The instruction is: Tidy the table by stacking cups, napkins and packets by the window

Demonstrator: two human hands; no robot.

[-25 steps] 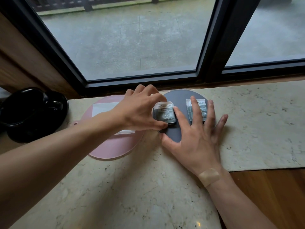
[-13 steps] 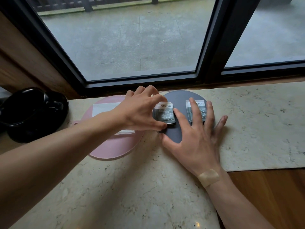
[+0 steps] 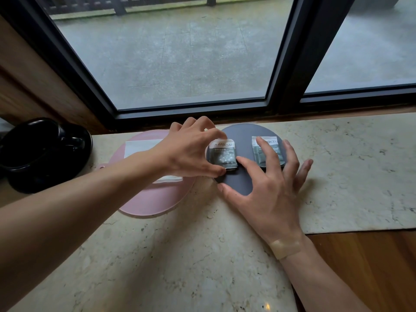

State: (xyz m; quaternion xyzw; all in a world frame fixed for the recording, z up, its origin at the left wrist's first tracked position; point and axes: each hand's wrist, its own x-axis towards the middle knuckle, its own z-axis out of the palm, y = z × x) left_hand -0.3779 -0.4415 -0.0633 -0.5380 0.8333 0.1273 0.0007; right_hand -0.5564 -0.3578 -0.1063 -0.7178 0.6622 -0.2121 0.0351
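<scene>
Marble counter (image 3: 180, 255) by the window: black cups (image 3: 33, 152) far left, napkin (image 3: 139, 147) on pink mat (image 3: 155, 199), left hand (image 3: 191, 152) pinching one packet (image 3: 222, 154) on grey mat (image 3: 243, 179), right hand (image 3: 270, 192) spread flat over the other packet (image 3: 258, 152).

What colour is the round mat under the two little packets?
Dark grey, seen in the head view; the mat beside it is pink.

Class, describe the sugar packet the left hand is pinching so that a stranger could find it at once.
Start at the window; just below it a dark grey round mat lies on the marble table. Two packets sit there. Yours is the left packet, pinched by the left hand, its label fully readable.
</scene>
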